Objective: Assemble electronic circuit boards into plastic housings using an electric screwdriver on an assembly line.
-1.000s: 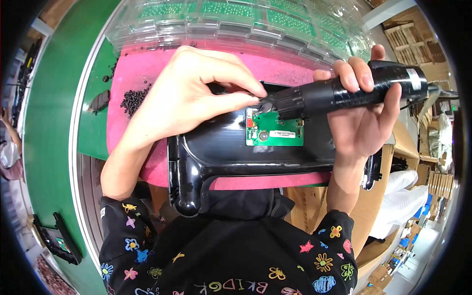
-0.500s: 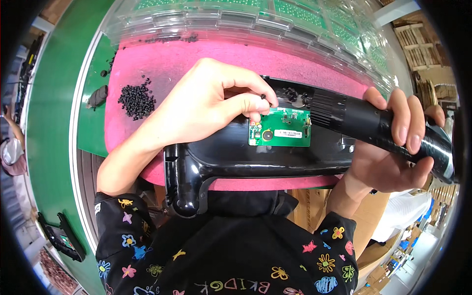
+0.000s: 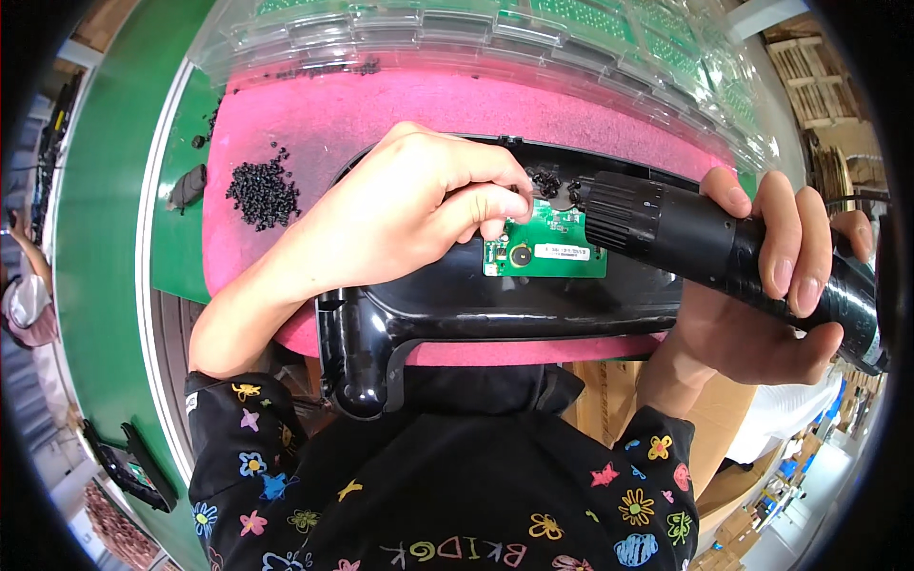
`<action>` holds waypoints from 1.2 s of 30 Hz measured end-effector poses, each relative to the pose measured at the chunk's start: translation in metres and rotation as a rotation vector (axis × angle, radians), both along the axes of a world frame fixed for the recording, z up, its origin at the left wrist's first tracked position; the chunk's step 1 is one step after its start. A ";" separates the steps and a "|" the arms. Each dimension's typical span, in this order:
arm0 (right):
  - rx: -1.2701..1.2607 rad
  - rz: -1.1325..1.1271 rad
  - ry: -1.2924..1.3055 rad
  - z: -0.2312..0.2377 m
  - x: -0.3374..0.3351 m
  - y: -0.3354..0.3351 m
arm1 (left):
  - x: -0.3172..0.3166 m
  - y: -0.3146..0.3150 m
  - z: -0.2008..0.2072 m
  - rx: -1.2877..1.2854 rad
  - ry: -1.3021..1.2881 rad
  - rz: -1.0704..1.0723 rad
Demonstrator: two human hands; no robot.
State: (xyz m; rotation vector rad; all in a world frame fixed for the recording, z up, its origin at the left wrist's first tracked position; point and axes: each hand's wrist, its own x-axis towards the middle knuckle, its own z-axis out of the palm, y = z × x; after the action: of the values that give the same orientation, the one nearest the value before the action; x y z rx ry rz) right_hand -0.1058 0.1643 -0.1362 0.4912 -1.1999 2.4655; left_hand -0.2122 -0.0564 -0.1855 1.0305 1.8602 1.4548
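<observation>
My right hand [image 3: 762,257] is wrapped round a black electric screwdriver [image 3: 709,233], which lies slantwise with its front end over the right edge of a green circuit board [image 3: 547,264]. The board sits inside a glossy black plastic housing [image 3: 457,309] with a rounded leg at its left. Above the board's upper left corner, my left hand [image 3: 428,195] pinches a tiny black screw, mostly hidden by the fingertips. More black screws [image 3: 546,183] gather beside those fingers, near the screwdriver's front end. The tip of the bit is hard to make out.
A pink mat [image 3: 314,114] lies under the housing, with a heap of black screws [image 3: 264,195] at its left. Clear plastic trays [image 3: 438,43] with green boards line the back. Along the left runs a green belt [image 3: 105,238], carrying another black housing [image 3: 131,466].
The screwdriver's front end has shifted a little left, further over the board. My left fingers stay pinched and have moved slightly to the right.
</observation>
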 end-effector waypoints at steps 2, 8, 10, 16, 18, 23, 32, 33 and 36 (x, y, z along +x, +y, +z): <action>-0.001 -0.009 -0.004 0.000 0.000 0.004 | 0.001 0.002 -0.002 0.025 -0.023 -0.006; -0.062 -0.005 0.023 -0.003 0.000 0.004 | -0.004 0.007 0.005 0.006 -0.344 -0.005; -0.064 0.005 0.019 -0.004 0.000 0.005 | -0.006 0.009 0.002 0.018 -0.397 -0.012; -0.099 -0.067 0.039 -0.013 -0.004 -0.005 | -0.006 0.011 -0.001 0.013 -0.397 -0.066; -0.111 -0.050 0.113 -0.020 -0.007 -0.005 | -0.007 0.011 -0.001 -0.011 -0.424 -0.061; -0.012 -0.061 0.048 -0.008 0.000 0.010 | -0.007 0.016 -0.007 -0.037 -0.154 0.010; 0.202 -0.183 -0.100 -0.011 0.007 0.037 | 0.001 0.020 -0.009 -0.028 0.292 -0.027; 0.251 -0.183 -0.099 -0.014 0.004 0.036 | 0.002 0.017 -0.009 -0.028 0.292 -0.024; 0.303 -0.180 -0.104 -0.016 0.005 0.039 | 0.004 0.014 -0.009 -0.032 0.407 -0.049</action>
State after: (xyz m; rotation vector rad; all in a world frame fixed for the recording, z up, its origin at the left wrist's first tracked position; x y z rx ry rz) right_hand -0.1009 0.2029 -0.1524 0.3187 -1.5976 2.1912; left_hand -0.2085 -0.0427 -0.1950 1.4289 2.1072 1.2495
